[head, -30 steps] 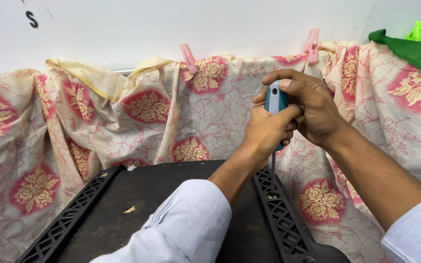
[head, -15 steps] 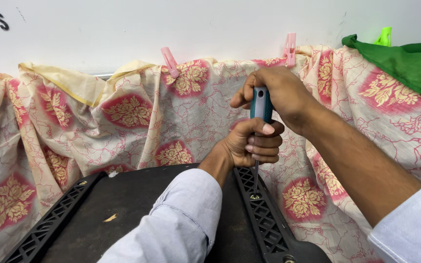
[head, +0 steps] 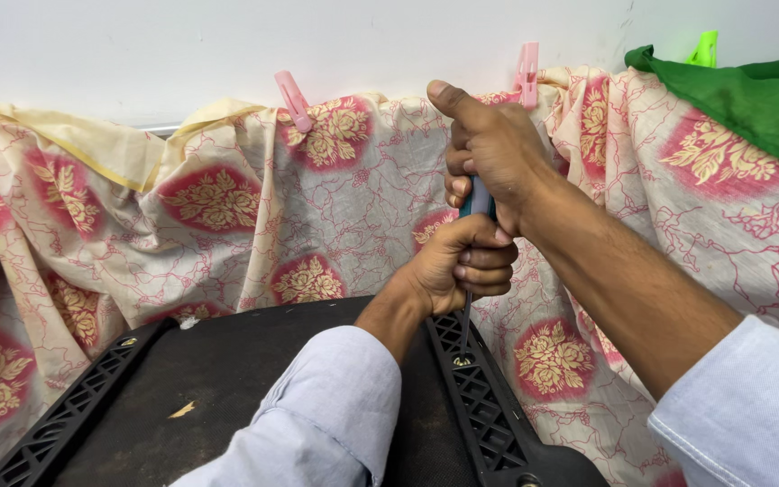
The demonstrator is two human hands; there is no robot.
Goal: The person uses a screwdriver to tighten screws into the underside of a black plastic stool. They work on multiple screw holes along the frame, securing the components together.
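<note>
Since a second ago the hands have changed grip: the right hand (head: 490, 153) now sits higher, the left hand (head: 462, 263) directly below it. Both are clamped on the screwdriver (head: 478, 200), stacked along its upright long axis. Its shaft points down from the left fist into the black panel's latticed edge (head: 471, 388).
</note>
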